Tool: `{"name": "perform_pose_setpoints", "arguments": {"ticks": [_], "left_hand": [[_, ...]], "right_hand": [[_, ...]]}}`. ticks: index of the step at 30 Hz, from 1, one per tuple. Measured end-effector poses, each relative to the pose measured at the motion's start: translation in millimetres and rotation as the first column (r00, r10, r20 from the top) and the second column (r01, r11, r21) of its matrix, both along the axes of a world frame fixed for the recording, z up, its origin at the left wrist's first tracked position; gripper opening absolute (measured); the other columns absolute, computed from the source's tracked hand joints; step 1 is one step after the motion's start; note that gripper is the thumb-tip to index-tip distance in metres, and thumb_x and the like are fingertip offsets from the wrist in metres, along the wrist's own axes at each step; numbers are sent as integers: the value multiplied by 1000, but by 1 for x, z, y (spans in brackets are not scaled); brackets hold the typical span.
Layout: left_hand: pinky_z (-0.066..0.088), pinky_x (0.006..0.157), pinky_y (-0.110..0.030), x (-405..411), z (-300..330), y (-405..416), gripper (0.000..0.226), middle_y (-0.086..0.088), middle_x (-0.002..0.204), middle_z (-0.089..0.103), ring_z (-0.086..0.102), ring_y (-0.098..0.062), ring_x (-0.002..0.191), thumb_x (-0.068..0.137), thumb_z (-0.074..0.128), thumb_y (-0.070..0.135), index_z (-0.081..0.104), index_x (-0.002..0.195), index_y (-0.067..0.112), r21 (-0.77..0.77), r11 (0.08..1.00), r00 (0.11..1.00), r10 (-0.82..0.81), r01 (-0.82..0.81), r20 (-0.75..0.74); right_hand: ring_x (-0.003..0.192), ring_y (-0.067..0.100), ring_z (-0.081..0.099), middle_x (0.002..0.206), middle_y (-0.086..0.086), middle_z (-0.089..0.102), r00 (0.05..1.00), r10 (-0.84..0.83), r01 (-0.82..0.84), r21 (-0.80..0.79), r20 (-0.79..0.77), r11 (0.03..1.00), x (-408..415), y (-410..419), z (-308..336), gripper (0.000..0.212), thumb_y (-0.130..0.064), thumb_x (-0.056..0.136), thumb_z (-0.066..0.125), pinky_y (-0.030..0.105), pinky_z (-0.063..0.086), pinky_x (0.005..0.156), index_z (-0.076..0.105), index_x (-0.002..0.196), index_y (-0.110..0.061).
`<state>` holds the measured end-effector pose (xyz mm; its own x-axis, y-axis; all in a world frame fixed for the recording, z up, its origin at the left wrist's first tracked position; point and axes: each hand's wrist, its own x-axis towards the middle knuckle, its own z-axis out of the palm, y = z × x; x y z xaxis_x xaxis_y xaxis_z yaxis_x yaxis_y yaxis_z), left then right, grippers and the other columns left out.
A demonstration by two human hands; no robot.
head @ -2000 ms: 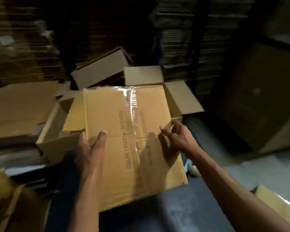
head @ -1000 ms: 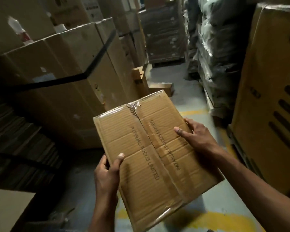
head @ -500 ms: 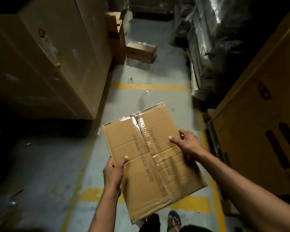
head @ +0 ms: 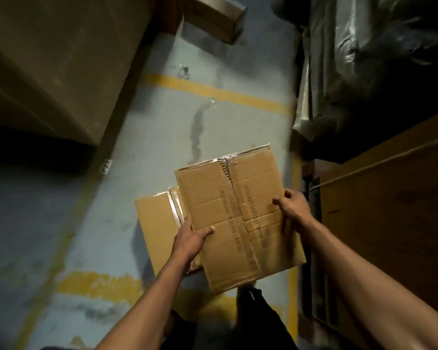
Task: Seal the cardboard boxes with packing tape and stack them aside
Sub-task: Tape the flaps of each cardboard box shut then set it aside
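Two hands are lowering a taped box toward its stack

Both hands are holding the sealed box (head: 234,218) above the grey floor (head: 162,137) of a dim warehouse aisle. The left hand (head: 190,242) is gripping the box's left edge, thumb lying on top and fingers curled beneath. The right hand (head: 292,208) is gripping the right edge, fingers bent over the top face. Clear packing tape (head: 229,170) is running down the centre seam. Directly under it, a second taped box (head: 159,223) is lying on the floor, partly covered and sticking out to the left.

Judging from this, the stacking step is under way. To do it well, the person is probably needing to slide the carried box leftward until its edges are lining up with the lower one, then set it down flat rather than dropping a corner first. Fingers under the left edge are risking a pinch, so easing them out as the box is settling looks wise. Tall cartons (head: 390,210) are standing close on the right, leaving little room
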<state>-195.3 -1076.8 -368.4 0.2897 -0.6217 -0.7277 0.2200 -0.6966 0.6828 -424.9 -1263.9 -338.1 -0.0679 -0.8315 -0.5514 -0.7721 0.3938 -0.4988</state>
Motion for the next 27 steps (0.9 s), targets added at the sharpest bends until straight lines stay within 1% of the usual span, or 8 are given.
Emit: {"name": "perform_pose_setpoints", "arguments": {"ticks": [2, 6, 8, 11, 17, 21, 24, 27], "left_hand": [[55, 101, -46, -18, -38, -38, 66, 15, 118, 72, 69, -14, 109, 69, 79, 54, 58, 131, 42, 30, 999, 1000, 19, -19, 9], [55, 103, -48, -65, -111, -115, 75, 8, 121, 71, 68, -18, 111, 67, 76, 56, 57, 135, 31, 56, 996, 998, 64, -64, 16], [54, 103, -47, -80, -149, -143, 73, 5, 123, 71, 68, -19, 112, 68, 74, 56, 59, 134, 31, 68, 996, 998, 54, -56, 29], [54, 104, -45, -90, -207, -169, 68, 6, 123, 72, 67, -17, 112, 72, 72, 52, 60, 136, 31, 97, 994, 997, 49, -54, 52], [52, 106, -45, -93, -305, -196, 81, 10, 122, 72, 67, -15, 113, 61, 72, 60, 60, 135, 29, 173, 982, 997, 66, -70, 32], [51, 106, -44, -90, -345, -200, 88, 7, 123, 70, 66, -17, 113, 56, 72, 61, 58, 135, 27, 211, 972, 994, 101, -105, 29], [48, 108, -44, -86, -358, -199, 86, 4, 128, 68, 63, -19, 117, 60, 73, 56, 56, 138, 23, 235, 968, 996, 82, -89, 38], [47, 109, -46, -81, -371, -197, 90, 2, 132, 65, 61, -21, 120, 58, 74, 58, 54, 139, 23, 249, 966, 998, 61, -67, 30]], "right_hand": [[99, 20, 63, 105, 4, 70, 1000, 25, -25, 32, 7, 999, -18, -41, -38, 25, -16, 92, 71, 32, 49, 85, 74, 115, -6], [108, 20, 63, 108, -1, 70, 999, 47, -48, 49, 18, 998, -58, -108, -128, 25, -19, 92, 71, 31, 46, 91, 72, 117, -14], [110, 16, 57, 118, -1, 65, 999, 41, -43, 80, 29, 996, -70, -132, -168, 40, -20, 93, 72, 28, 42, 96, 66, 132, -14], [127, 22, 57, 143, 8, 60, 996, 50, -59, 133, 71, 989, -85, -162, -228, 57, -21, 91, 75, 29, 41, 106, 57, 144, -14], [118, 21, 64, 135, 2, 65, 988, 59, -88, 205, 143, 975, -94, -190, -332, 52, -29, 85, 78, 44, 50, 109, 64, 134, -28], [116, 23, 65, 124, 3, 70, 986, 79, -114, 238, 150, 965, -93, -193, -369, 43, -32, 83, 76, 43, 52, 104, 69, 125, -29], [117, 24, 61, 128, 3, 65, 978, 86, -138, 287, 189, 948, -89, -191, -382, 38, -23, 91, 72, 39, 51, 96, 68, 129, -22], [119, 23, 60, 130, 4, 64, 969, 93, -164, 317, 228, 934, -83, -191, -395, 40, -19, 90, 72, 39, 50, 102, 68, 130, -18]]}}
